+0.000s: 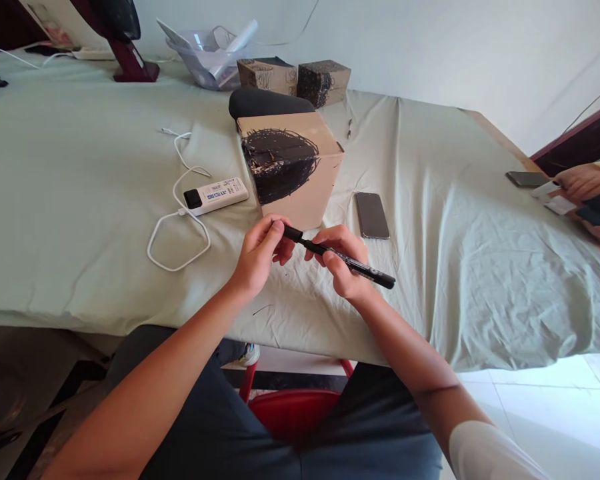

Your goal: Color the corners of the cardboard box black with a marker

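My left hand (263, 250) pinches a black marker cap (293, 232) between thumb and fingers. In my right hand (345, 260) is a black marker (365, 269), its tip pointing left at the cap's mouth. The tip looks right at the cap; whether it is inside I cannot tell. Just beyond both hands stands a cardboard box (325, 177) with a large patch of black scribble (280, 163) over one corner. A dark phone (373, 215) lies to the right of the box, close to my right hand.
Left of the box lies a white power bank (220, 195) with a looped white cable (155, 243). Behind are a black rounded object (270, 102), two scribbled boxes (267, 75) and a plastic basket (205, 67). Another person's hand (585, 181) is at far right, near a second phone (527, 179).
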### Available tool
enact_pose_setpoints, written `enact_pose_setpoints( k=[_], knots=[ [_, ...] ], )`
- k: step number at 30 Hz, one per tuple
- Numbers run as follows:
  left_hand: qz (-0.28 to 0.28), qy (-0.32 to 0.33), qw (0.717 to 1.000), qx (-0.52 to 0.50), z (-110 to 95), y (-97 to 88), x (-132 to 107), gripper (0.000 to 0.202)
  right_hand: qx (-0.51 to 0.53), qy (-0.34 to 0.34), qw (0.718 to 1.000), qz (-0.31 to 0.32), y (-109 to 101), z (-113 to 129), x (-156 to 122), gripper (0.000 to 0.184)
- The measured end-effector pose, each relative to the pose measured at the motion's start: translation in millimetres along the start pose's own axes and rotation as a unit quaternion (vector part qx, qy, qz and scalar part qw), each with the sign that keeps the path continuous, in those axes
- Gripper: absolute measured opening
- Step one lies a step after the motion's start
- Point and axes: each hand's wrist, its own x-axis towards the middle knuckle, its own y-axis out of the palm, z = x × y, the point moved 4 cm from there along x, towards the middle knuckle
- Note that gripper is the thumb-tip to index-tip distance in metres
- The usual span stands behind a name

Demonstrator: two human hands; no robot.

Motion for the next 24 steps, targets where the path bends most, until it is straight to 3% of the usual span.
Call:
enact_pose_setpoints(
  k=[3, 8, 12, 15, 17, 19, 22, 24],
  knots=[
    [0.009, -0.006, 1.000, 0.006, 1.1, 0.3, 2.0, 0.045, -0.020, 0.002, 1.000, 0.000, 3.1, -1.5, -1.0, 0.016],
    [0.096, -0.019, 0.995, 0.025, 6.7, 6.5, 0.1, 0.046, -0.056, 0.044, 0.997, 0.024, 11.8, -20.8, -6.4, 0.031],
    [0.156, -0.020, 0.978, 0.137, 16.3, 5.6, -4.4, 0.048, -0.069, 0.084, 0.994, 0.031, 11.6, -34.2, -9.3, 0.042],
    [0.176, -0.012, 0.957, 0.231, 18.8, 2.8, -6.5, 0.051, -0.094, 0.045, 0.994, -0.008, 2.4, -30.4, -6.1, 0.040],
    [0.126, 0.023, 0.957, 0.262, 13.3, -4.6, -3.5, 0.049, -0.108, 0.004, 0.992, -0.071, -10.6, -25.1, -1.7, 0.043],
    [0.012, 0.099, 0.957, 0.274, 2.5, -19.8, 3.3, 0.041, -0.109, 0.024, 0.985, -0.134, -27.6, -26.7, 4.0, 0.052],
    [-0.147, 0.208, 0.926, 0.278, -6.0, -50.0, 18.2, 0.030, -0.145, 0.187, 0.956, -0.173, -54.3, -47.5, 11.3, 0.051],
    [-0.175, 0.205, 0.922, 0.278, 3.6, -68.4, 34.1, 0.053, -0.216, 0.287, 0.920, -0.160, -69.3, -65.3, 12.8, 0.042]
  ],
)
